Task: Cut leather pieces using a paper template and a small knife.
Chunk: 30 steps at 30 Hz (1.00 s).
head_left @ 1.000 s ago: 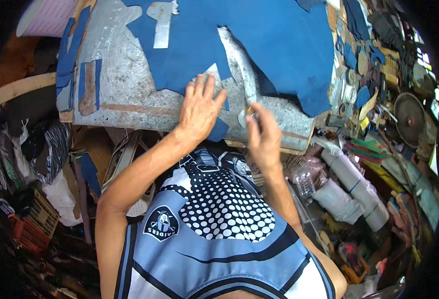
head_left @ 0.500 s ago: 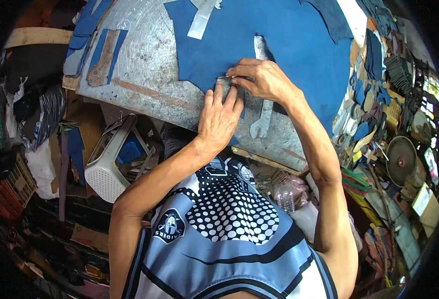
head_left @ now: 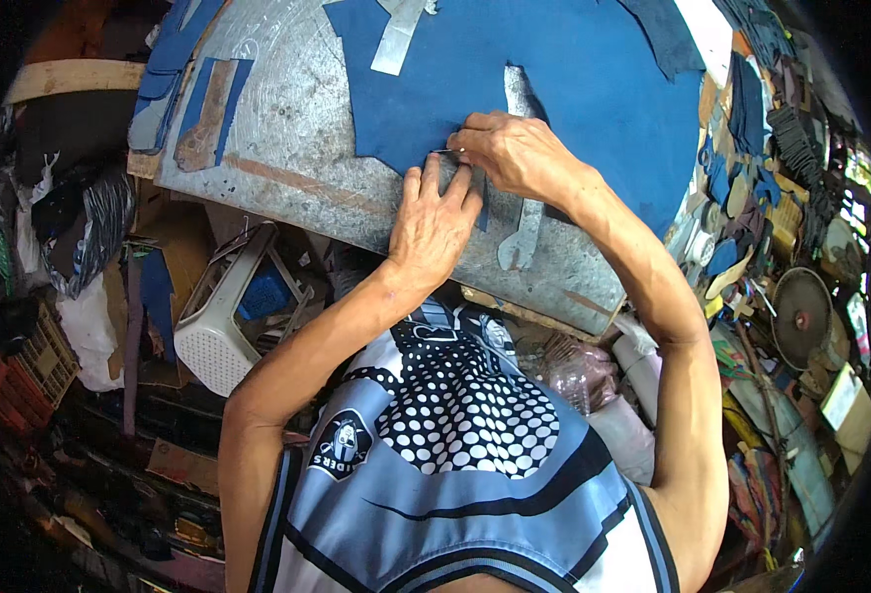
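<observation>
My left hand (head_left: 433,225) lies with its fingers stretched and slightly spread, pressing down at the lower edge of a large blue sheet (head_left: 613,128). A thin grey metal edge shows at its fingertips. My right hand (head_left: 520,158) is closed in a pinch just beyond those fingertips; what it grips is mostly hidden by the fingers. Beneath the right hand, a long metal template (head_left: 521,245) with a notched end shows on both sides of it. Another metal template (head_left: 391,51) rests on the sheet farther up.
The scratched metal-topped table (head_left: 292,109) carries a brown-grey template (head_left: 198,133) over a blue piece at left. Below stands a pale plastic stool (head_left: 220,346). At right are piled scraps and a round fan (head_left: 799,318).
My right hand has shifted slightly left and toward the left fingertips, and its elbow has swung outward to the right. The left hand stays nearly in place.
</observation>
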Each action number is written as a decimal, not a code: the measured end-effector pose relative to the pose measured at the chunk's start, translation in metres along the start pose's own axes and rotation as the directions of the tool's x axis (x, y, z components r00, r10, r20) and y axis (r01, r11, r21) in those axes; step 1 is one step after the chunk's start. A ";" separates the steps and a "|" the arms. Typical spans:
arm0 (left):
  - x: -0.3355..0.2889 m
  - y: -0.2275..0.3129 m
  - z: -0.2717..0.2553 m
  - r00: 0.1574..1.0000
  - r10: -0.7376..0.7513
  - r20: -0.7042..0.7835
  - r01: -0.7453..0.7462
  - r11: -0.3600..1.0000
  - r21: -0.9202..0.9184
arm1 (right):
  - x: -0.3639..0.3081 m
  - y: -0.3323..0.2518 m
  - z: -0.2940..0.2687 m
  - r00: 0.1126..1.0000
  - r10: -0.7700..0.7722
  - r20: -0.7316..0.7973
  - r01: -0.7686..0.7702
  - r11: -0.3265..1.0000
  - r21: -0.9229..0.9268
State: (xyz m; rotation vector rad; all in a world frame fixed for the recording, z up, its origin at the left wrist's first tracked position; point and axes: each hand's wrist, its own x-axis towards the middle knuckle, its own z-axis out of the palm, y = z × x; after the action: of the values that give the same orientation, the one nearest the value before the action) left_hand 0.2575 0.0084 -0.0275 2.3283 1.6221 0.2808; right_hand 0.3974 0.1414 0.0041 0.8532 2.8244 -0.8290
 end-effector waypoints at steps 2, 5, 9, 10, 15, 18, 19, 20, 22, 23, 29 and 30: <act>0.001 -0.001 0.000 1.000 -0.003 0.007 0.003 1.000 -0.001 | 0.001 0.002 0.000 1.000 -0.008 -0.002 0.008 1.000 -0.021; 0.003 -0.002 -0.003 0.999 -0.008 0.032 0.009 1.000 -0.015 | 0.001 0.004 -0.001 1.000 -0.023 0.009 0.024 0.999 -0.042; 0.004 -0.002 -0.005 0.998 -0.012 0.058 0.014 0.999 -0.034 | -0.001 0.012 -0.011 0.998 -0.031 0.060 0.033 0.999 -0.028; 0.004 -0.002 -0.005 0.998 -0.014 0.061 0.017 0.999 -0.033 | -0.002 0.015 -0.014 0.998 -0.034 0.061 0.035 0.999 -0.024; 0.004 -0.001 -0.004 0.995 -0.019 0.095 0.022 0.999 -0.033 | -0.007 0.034 -0.022 0.996 0.005 0.093 0.002 0.997 -0.075; 0.003 -0.001 -0.004 0.995 -0.025 0.101 0.027 0.999 -0.018 | -0.008 0.039 -0.021 0.999 -0.035 0.036 0.038 0.995 -0.090; 0.003 -0.001 -0.003 0.994 -0.023 0.103 0.025 0.999 -0.021 | -0.008 0.040 -0.022 0.999 -0.031 0.038 0.034 0.995 -0.089; 0.003 -0.001 -0.004 0.994 -0.027 0.103 0.030 0.999 -0.031 | -0.008 0.039 -0.025 0.998 0.006 0.060 0.001 0.995 -0.101; 0.004 -0.002 -0.006 0.994 -0.027 0.107 0.032 0.998 -0.045 | -0.009 0.041 -0.027 0.995 0.048 0.084 -0.038 0.993 -0.113; 0.005 -0.002 -0.007 0.992 -0.024 0.122 0.028 0.999 -0.038 | -0.009 0.044 -0.028 0.993 0.065 0.102 -0.052 0.991 -0.126; 0.005 -0.004 -0.006 0.996 0.008 0.092 -0.005 1.000 -0.029 | -0.008 0.061 -0.031 0.988 0.081 0.130 -0.067 0.992 -0.107; 0.005 -0.003 -0.005 0.996 0.012 0.085 -0.010 1.000 -0.025 | -0.009 0.063 -0.030 0.986 0.084 0.141 -0.075 0.995 -0.070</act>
State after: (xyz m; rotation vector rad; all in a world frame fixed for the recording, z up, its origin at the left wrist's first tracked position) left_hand 0.2545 0.0144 -0.0240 2.2996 1.5573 0.1995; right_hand 0.4408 0.1968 0.0020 0.8540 2.6588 -0.7518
